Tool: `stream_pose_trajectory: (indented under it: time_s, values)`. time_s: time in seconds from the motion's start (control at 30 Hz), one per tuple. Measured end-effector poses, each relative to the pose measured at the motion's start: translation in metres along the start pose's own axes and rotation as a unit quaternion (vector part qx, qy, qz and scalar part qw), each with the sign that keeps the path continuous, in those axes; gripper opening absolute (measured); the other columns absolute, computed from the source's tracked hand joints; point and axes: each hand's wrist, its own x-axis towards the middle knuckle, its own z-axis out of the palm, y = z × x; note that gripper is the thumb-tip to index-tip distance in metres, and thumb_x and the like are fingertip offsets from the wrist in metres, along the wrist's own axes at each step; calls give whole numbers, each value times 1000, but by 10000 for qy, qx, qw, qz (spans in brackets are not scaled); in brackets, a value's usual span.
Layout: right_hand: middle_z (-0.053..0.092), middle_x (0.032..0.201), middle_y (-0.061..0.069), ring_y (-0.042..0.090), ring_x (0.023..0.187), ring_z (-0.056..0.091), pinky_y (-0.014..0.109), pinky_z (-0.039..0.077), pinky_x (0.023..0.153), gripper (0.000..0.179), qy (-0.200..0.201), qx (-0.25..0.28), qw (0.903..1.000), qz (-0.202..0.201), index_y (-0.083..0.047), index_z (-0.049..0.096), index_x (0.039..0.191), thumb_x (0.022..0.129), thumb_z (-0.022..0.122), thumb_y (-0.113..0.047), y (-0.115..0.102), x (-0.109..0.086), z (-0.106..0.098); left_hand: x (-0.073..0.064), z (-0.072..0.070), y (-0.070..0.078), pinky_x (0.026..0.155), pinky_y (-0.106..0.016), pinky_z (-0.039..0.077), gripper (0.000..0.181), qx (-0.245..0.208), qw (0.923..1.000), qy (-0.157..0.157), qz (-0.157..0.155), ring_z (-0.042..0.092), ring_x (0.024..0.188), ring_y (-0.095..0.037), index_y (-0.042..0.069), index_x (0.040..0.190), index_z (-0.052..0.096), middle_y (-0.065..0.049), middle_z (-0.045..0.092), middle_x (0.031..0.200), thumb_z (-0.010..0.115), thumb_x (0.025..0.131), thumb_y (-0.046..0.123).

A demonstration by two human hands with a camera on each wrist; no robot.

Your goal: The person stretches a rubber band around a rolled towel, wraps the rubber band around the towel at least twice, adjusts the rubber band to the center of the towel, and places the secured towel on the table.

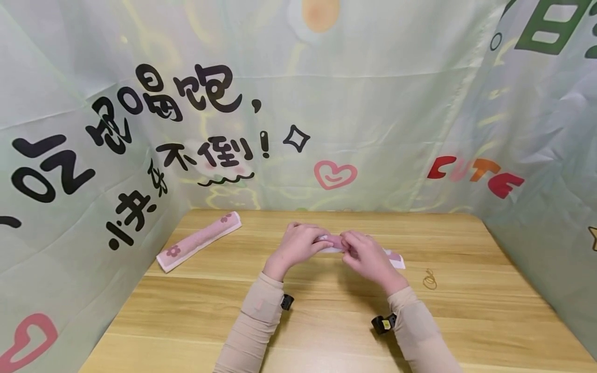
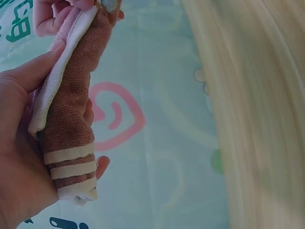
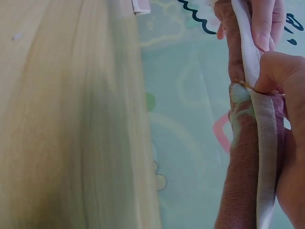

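A pink towel (image 1: 333, 241), rolled into a long narrow strip with white edges, is held up above the table between both hands. My left hand (image 1: 303, 243) grips one length of it; in the left wrist view, the thumb presses the white edge and the towel's end shows pale stripes (image 2: 71, 168). At the towel's middle, my right hand (image 1: 366, 257) pinches a thin brown rubber band (image 3: 245, 85) that crosses the roll. Its other fingers are partly hidden behind the towel.
Another pink towel with flower prints (image 1: 199, 241) lies folded long at the table's left. Loose rubber bands (image 1: 429, 280) rest on the wooden table (image 1: 317, 336) to the right. Printed cloth walls (image 1: 382, 119) stand round the back and sides.
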Motion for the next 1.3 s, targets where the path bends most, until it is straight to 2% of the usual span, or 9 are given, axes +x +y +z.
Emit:
stream_pose_trajectory:
  time_s: [0.13,0.3,0.37,0.47,0.67,0.8,0.9,1.07,1.3]
  values:
    - [62,92,1,8,76,54,21,48,65,21,-291,657,9961,516,-13,52,91,79,64,0,-2,0,-8,-1,-2,0,100,-49,41,27,16,10000,82,21,67,97,-9,29,108,73,10,73,105,58,94,47]
    - [66,112,6,16,99,64,33,56,83,28,-524,1371,9815,1226,-14,55,110,87,71,-9,-2,-2,-17,-2,-2,-2,106,-51,35,29,199,9993,308,112,64,109,-13,29,111,72,9,72,111,60,92,47]
    - [66,113,3,16,100,63,36,54,85,32,-515,1326,9819,1249,-17,57,116,87,72,-13,0,-2,-19,-2,-2,-3,108,-52,33,30,248,9987,396,203,62,112,-14,28,112,72,9,72,112,61,92,47]
    - [67,111,0,14,99,63,37,54,84,31,-410,1147,9876,992,-18,62,116,87,73,-15,4,-3,-18,-2,-2,-4,110,-52,32,29,289,9977,496,347,61,113,-15,28,113,71,8,72,112,61,92,45]
    - [64,98,-4,7,82,56,26,51,69,21,-136,941,9940,544,-19,64,101,84,74,-12,5,-3,-16,-1,-1,-7,111,-50,31,28,436,9942,717,677,61,110,-15,26,113,71,9,72,109,62,91,42]
    - [59,90,-5,4,73,48,21,44,61,19,-121,864,9950,491,-19,59,93,82,73,-11,6,-3,-14,0,0,-8,110,-51,33,27,569,9898,941,907,62,108,-14,26,112,71,9,72,107,63,91,41]
    - [62,95,-2,7,78,53,24,48,66,22,-303,1073,9896,907,-18,58,101,85,73,-15,5,-4,-15,-1,2,-9,109,-52,34,27,579,9873,1107,983,62,105,-13,26,112,72,9,72,105,64,91,40]
    - [67,115,10,20,99,64,37,52,83,44,-651,1545,9727,1607,-15,53,127,88,72,-24,5,-4,-22,-1,4,-10,110,-53,33,24,621,9819,1371,1150,60,103,-12,26,110,72,10,71,103,66,90,37]
    - [70,116,10,20,99,66,38,52,84,43,-1285,1585,9617,1832,-15,54,134,96,61,-34,10,-5,-26,-1,6,-10,110,-53,34,23,716,9738,1655,1381,60,102,-12,26,109,73,11,72,102,70,87,34]
